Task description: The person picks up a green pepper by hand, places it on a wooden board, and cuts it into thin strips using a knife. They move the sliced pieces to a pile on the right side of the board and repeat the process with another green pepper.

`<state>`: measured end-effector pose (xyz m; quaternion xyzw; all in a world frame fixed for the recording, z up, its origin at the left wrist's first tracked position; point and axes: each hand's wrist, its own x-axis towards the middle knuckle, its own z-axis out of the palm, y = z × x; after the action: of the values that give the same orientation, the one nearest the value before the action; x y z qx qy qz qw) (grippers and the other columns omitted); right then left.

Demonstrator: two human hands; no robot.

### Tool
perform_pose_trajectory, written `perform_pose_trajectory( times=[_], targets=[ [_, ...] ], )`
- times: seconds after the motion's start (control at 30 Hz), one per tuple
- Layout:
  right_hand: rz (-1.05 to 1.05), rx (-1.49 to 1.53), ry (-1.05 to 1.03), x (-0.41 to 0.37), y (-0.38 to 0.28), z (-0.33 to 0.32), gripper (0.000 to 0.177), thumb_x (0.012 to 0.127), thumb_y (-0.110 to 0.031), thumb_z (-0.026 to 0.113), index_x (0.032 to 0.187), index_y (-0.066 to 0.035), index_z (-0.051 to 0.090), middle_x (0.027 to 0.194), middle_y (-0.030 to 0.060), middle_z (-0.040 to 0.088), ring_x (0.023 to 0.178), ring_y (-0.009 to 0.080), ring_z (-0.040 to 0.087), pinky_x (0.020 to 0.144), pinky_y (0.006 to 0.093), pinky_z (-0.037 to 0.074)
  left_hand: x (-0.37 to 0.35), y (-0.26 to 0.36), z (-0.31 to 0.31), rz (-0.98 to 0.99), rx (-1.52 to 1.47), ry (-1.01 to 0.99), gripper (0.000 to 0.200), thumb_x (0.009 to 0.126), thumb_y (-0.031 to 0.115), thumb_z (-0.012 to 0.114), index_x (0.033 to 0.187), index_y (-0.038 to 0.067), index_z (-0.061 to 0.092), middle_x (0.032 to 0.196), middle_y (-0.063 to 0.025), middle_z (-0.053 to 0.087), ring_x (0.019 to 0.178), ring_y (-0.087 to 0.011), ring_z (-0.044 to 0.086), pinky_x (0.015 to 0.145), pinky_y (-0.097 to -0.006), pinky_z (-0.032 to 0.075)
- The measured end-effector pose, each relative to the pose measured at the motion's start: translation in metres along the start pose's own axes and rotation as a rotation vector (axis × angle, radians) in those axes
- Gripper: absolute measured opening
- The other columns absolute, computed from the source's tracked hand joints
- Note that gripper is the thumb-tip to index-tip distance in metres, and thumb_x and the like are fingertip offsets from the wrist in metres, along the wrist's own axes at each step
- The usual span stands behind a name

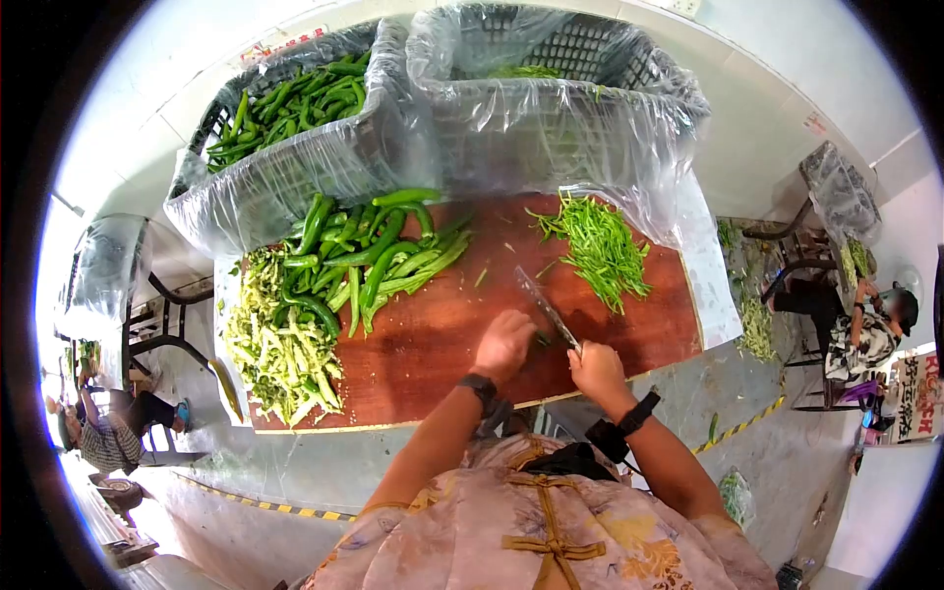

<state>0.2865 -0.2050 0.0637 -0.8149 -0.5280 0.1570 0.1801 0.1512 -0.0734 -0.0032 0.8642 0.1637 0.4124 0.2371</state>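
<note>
My right hand (597, 372) is closed round the handle of a knife (549, 310), whose blade points up and left over the red-brown board (423, 344). Just left of the blade, my left hand (506, 342) is curled and blurred; a bit of green shows by its fingertips, too small to make out. Thin green pepper strips (600, 251) lie heaped at the board's upper right. Whole and split green peppers (369, 256) are piled at the upper left, beside a heap of pale seedy cores (275, 339).
Behind the board stand a plastic-lined crate of green peppers (295, 103) and a second lined crate (560, 128) with some green strips. A seated person (855, 329) is at far right, another (108, 433) at far left. Scraps (755, 324) lie on the floor.
</note>
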Motion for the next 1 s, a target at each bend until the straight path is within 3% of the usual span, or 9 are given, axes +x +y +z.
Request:
perform_pose_trajectory(
  times=[0.23,0.3,0.47,0.53,0.6,0.73,0.83,0.9,1.0],
  targets=[
    [0.021,-0.045,-0.088,-0.019,-0.003,-0.006,0.025,0.084,-0.022,0.058,0.075,0.002,0.060,0.070,0.0237,0.060,0.069,0.0428,0.059,0.064,0.0505,0.047,-0.002,-0.006,0.002,0.008,-0.004,-0.022,0.006,0.065,0.002,0.054,0.068,0.005,0.048,0.074,-0.0117,0.047,0.076,-0.0320,0.049,0.067,-0.0417,0.043],
    [0.003,-0.043,-0.085,-0.017,-0.002,-0.004,0.026,0.083,-0.022,0.058,0.074,0.002,0.060,0.070,0.0239,0.060,0.069,0.0429,0.059,0.064,0.0507,0.047,-0.006,-0.009,0.000,-0.079,0.003,-0.140,0.017,0.069,0.000,0.057,0.086,0.002,0.061,0.088,-0.0140,0.057,0.090,-0.0346,0.055,0.079,-0.0409,0.047],
    [0.037,-0.020,-0.128,0.002,-0.011,0.006,0.027,0.084,-0.022,0.058,0.072,0.002,0.060,0.069,0.0246,0.060,0.068,0.0434,0.059,0.063,0.0509,0.047,-0.006,-0.007,0.001,-0.074,0.010,-0.121,0.016,0.069,-0.001,0.056,0.084,0.003,0.061,0.090,-0.0138,0.057,0.091,-0.0348,0.055,0.080,-0.0406,0.047],
    [-0.008,-0.006,-0.045,0.008,-0.011,0.012,0.028,0.084,-0.022,0.058,0.070,0.002,0.060,0.069,0.0249,0.059,0.067,0.0436,0.058,0.062,0.0507,0.047,0.000,-0.004,-0.001,-0.068,0.014,-0.124,0.016,0.068,-0.001,0.056,0.084,0.002,0.061,0.091,-0.0138,0.058,0.092,-0.0349,0.055,0.081,-0.0404,0.047],
    [-0.013,-0.007,-0.039,0.014,-0.013,0.015,0.028,0.084,-0.022,0.058,0.070,0.002,0.060,0.069,0.0249,0.059,0.067,0.0436,0.058,0.062,0.0505,0.047,0.001,0.000,0.000,-0.006,-0.005,-0.016,0.006,0.067,0.001,0.055,0.072,0.003,0.054,0.078,-0.0125,0.051,0.080,-0.0329,0.052,0.071,-0.0410,0.045],
    [0.047,-0.043,0.018,0.012,-0.011,0.013,0.027,0.084,-0.023,0.057,0.073,0.002,0.060,0.071,0.0244,0.060,0.069,0.0431,0.058,0.063,0.0500,0.047,-0.002,-0.006,0.003,-0.004,0.030,-0.037,0.006,0.067,0.001,0.057,0.073,0.003,0.055,0.078,-0.0122,0.052,0.081,-0.0331,0.052,0.072,-0.0414,0.045],
    [0.051,-0.048,-0.002,0.005,-0.002,0.003,0.026,0.085,-0.022,0.057,0.074,0.002,0.060,0.072,0.0234,0.060,0.070,0.0425,0.059,0.064,0.0497,0.047,-0.005,-0.006,0.008,0.026,-0.027,0.076,0.007,0.067,0.002,0.058,0.072,0.004,0.054,0.078,-0.0122,0.051,0.080,-0.0332,0.052,0.072,-0.0421,0.045],
    [0.040,-0.050,-0.051,-0.003,-0.010,-0.009,0.025,0.084,-0.021,0.058,0.074,0.002,0.060,0.071,0.0234,0.060,0.070,0.0426,0.059,0.064,0.0499,0.047,-0.009,-0.007,0.006,-0.046,0.009,-0.035,0.011,0.071,0.000,0.058,0.081,0.003,0.060,0.089,-0.0130,0.057,0.092,-0.0344,0.055,0.079,-0.0410,0.046],
    [0.023,-0.053,-0.071,-0.013,-0.011,-0.006,0.025,0.083,-0.021,0.058,0.073,0.002,0.060,0.070,0.0242,0.060,0.070,0.0427,0.059,0.064,0.0506,0.047,-0.009,-0.008,0.004,-0.071,0.039,-0.099,0.008,0.072,0.000,0.058,0.080,0.003,0.059,0.087,-0.0130,0.056,0.090,-0.0345,0.054,0.079,-0.0405,0.046]
  ],
)
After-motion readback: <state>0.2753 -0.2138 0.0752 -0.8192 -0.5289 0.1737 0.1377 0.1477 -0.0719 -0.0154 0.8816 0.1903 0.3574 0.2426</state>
